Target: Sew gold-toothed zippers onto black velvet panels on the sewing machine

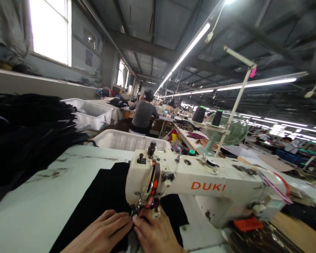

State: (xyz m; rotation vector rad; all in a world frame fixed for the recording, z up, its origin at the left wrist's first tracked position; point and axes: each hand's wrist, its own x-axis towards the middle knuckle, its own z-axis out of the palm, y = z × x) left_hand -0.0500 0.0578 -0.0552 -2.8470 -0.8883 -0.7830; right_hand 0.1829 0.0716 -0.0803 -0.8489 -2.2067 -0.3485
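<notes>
A piece of black fabric (94, 196) lies on the pale table under the head of a white sewing machine (179, 200) lettered DUKI. Close to the presser foot (136, 211), my left hand (102, 230) has its fingers pressed together on the fabric edge. From the other side my right hand (155, 232) grips the fabric, its thumb near the left fingertips and its other fingers partly behind the foot. The fingertips of both hands almost meet just in front of the needle area. What lies beneath them is hidden.
Black fabric pieces (28, 133) are piled at the left. White plastic bins (116, 137) stand behind the table. Dark thread cones (199, 114) and a green fan (234, 130) are beyond the machine. A person (144, 114) sits further back. An orange-red item (249, 224) lies at right.
</notes>
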